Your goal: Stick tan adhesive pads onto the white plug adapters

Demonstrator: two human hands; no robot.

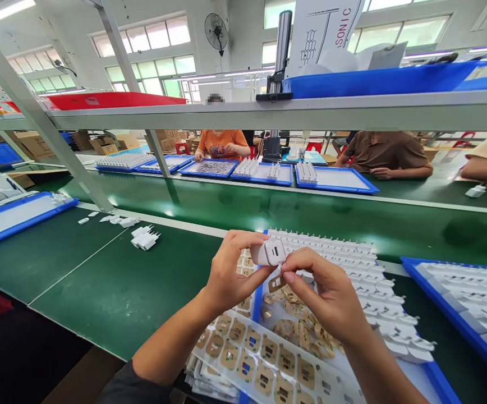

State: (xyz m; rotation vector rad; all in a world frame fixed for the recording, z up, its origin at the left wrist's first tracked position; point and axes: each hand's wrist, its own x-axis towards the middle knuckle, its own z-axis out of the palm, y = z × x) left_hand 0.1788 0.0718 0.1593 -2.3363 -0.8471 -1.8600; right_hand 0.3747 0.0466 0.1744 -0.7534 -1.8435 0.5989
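Note:
A white USB wall charger (271,252) is gripped between the thumb and fingers of my left hand (229,275), its slotted port end turned towards me. Just below it, my right hand (327,289) pinches a small brown sticker (276,283) with cut-outs. The sticker is close to the charger; whether they touch I cannot tell. Beneath my hands lies a sheet of brown die-cut stickers (264,359), with some spots bare. Loose brown peeled pieces (298,325) are heaped beyond it. Rows of white chargers (365,280) stand in the blue-rimmed tray behind my right hand.
Several loose chargers (145,238) lie on the green bench (100,286) to the left. Another blue tray (449,303) of white parts is at right. A shelf (243,116) crosses above. Co-workers, one in an orange shirt (222,145), sit across behind blue trays (336,178).

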